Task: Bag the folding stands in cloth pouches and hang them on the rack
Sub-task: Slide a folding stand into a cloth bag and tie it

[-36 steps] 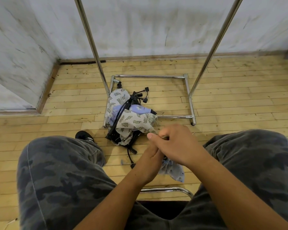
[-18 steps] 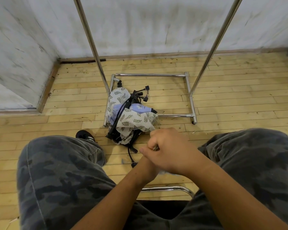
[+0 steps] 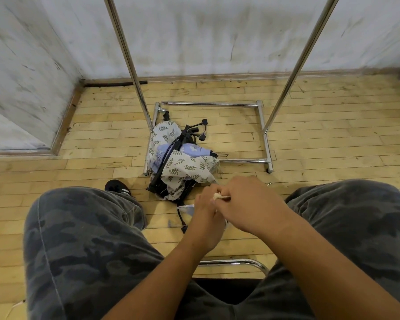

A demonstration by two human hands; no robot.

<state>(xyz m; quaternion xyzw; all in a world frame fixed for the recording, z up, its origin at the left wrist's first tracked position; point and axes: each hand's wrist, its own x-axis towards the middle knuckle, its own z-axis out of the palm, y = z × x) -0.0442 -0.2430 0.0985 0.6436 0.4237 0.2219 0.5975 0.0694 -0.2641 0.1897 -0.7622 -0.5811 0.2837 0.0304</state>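
Observation:
Between my knees, my left hand (image 3: 204, 224) and my right hand (image 3: 247, 204) work close together. My right hand pinches a pale drawstring (image 3: 219, 197). My left hand grips a blue pouch (image 3: 187, 207), mostly hidden under both hands. On the floor ahead lies a pile of leaf-print cloth pouches (image 3: 183, 167) and a blue one (image 3: 192, 150), tangled with black folding stands (image 3: 171, 155). The chrome rack (image 3: 263, 135) stands behind the pile, its two uprights rising out of view.
My camouflage-trousered legs (image 3: 79, 239) fill the lower frame, a black shoe (image 3: 117, 187) by the pile. A chrome chair rim (image 3: 236, 263) shows beneath my arms. White walls close the left and far sides of the wooden floor.
Both hands have shifted slightly up and right. The blue pouch that hung below my hands is now almost hidden, and the drawstring end shows at my right fingertips.

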